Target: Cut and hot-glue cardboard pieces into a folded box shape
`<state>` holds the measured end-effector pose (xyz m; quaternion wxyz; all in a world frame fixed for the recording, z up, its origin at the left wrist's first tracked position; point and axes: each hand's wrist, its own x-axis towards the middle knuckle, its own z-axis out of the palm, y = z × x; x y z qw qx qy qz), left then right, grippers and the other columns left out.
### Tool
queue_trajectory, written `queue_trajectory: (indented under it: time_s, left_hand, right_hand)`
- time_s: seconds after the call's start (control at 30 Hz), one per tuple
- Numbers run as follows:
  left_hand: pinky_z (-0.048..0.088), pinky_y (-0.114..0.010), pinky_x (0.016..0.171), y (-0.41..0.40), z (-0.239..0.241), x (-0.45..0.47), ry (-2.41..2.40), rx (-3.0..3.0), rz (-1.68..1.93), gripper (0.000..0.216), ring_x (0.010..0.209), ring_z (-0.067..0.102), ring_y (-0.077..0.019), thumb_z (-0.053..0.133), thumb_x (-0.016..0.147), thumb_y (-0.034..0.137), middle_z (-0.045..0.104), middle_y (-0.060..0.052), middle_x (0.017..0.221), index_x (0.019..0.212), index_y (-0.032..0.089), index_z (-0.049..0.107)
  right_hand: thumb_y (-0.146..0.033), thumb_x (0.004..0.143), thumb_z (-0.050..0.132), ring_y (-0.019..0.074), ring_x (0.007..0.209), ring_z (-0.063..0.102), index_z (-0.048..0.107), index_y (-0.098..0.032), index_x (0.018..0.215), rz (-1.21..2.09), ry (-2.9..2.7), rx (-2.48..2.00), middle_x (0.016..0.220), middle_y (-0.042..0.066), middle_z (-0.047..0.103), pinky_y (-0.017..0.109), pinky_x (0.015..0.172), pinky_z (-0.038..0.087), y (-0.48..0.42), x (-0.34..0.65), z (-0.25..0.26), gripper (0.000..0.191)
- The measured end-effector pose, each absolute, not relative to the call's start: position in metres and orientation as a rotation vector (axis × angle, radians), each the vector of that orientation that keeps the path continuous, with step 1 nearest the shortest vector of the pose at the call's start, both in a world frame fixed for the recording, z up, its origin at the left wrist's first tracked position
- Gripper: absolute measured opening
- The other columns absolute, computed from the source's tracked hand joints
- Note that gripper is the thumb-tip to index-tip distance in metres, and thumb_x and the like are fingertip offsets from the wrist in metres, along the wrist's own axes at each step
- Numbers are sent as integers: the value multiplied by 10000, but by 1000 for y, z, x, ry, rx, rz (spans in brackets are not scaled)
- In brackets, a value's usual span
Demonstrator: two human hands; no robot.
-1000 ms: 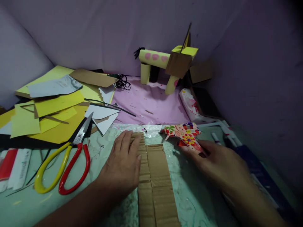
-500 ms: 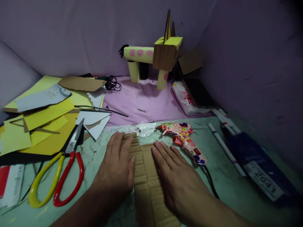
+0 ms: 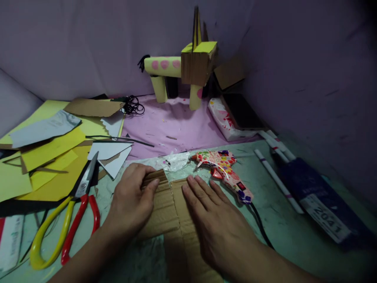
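Note:
A strip of brown corrugated cardboard (image 3: 172,210) lies on the green mat in front of me. My left hand (image 3: 129,202) curls over its left flap, fingers bent around the flap's far edge. My right hand (image 3: 218,222) rests flat on the right part of the strip, fingers stretched out. Just beyond my right fingertips lies a glue gun (image 3: 225,171) with a floral pattern, its black cord running back under my wrist.
Scissors (image 3: 69,220) with a yellow and a red handle lie at the left. Yellow and white paper scraps (image 3: 50,149) pile up beyond them. A cardboard animal figure (image 3: 182,70) stands at the back. White glue sticks (image 3: 277,177) and a dark packet (image 3: 321,200) lie at the right.
My right hand let go of the glue gun, moved left and laid itself flat on the cardboard. My left hand went from flat to curled, and the left flap now sits folded outward.

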<state>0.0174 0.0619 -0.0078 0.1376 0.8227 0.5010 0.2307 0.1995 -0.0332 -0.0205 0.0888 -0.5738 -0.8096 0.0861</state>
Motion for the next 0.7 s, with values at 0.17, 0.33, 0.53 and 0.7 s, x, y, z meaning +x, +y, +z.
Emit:
queue_trajectory:
  time_s: [0.17, 0.33, 0.53, 0.7]
  left_hand:
    - [430, -267, 596, 64, -4, 16, 1459, 2342, 689, 49, 675, 555, -155, 494, 833, 225, 584, 25, 758, 826, 233, 542]
    - [409, -265, 577, 59, -6, 15, 1425, 2433, 800, 67, 668, 554, -148, 480, 841, 200, 574, 30, 739, 806, 235, 525]
    - [410, -272, 594, 59, -5, 17, 1412, 2455, 807, 77, 691, 556, -150, 479, 844, 190, 577, 23, 758, 793, 229, 521]
    - [419, -280, 620, 62, -8, 19, 1395, 2418, 792, 68, 713, 556, -156, 475, 844, 192, 576, 19, 774, 815, 229, 525]
  right_hand:
    - [-53, 609, 425, 278, 1384, 221, 355, -92, 1409, 299, -2383, -1727, 1502, 100, 262, 520, 1088, 282, -34, 199, -20, 804]
    - [-65, 595, 443, 297, 1381, 225, 351, -71, 1407, 348, -2388, -1722, 1497, 109, 263, 542, 1086, 272, -34, 198, -19, 817]
    - [-70, 600, 449, 308, 1374, 241, 382, -55, 1389, 374, -2391, -1713, 1486, 122, 286, 542, 1082, 280, -32, 198, -17, 792]
    - [-68, 620, 448, 306, 1374, 244, 381, -58, 1389, 322, -2390, -1697, 1488, 123, 287, 537, 1083, 283, -33, 199, -18, 773]
